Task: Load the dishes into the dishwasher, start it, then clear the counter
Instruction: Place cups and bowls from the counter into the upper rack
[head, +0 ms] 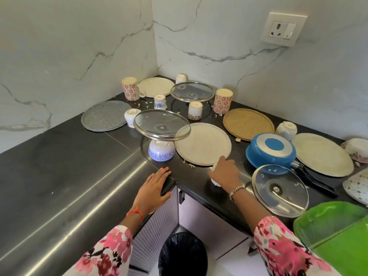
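My right hand (226, 173) presses down on a white cloth or tissue (215, 183) on the black counter (123, 150), touching the near rim of a cream plate (203, 143). My left hand (154, 186) lies flat over the counter's inner corner, thumb down the front edge, holding nothing. White crumbs (191, 165) lie by the plate. Upside-down dishes cover the counter: a blue-patterned bowl (161, 151) with a glass lid (161, 124) on it, a blue pan (270, 151), a second glass lid (279, 190), floral cups (222, 101) and more plates.
A black-lined bin (182, 253) stands on the floor below the corner, between my arms. Green trays (334, 232) sit at the near right. Marble walls close the corner, with a socket (283, 28) on the right wall. The counter's left run shows a bare steel strip (83, 188).
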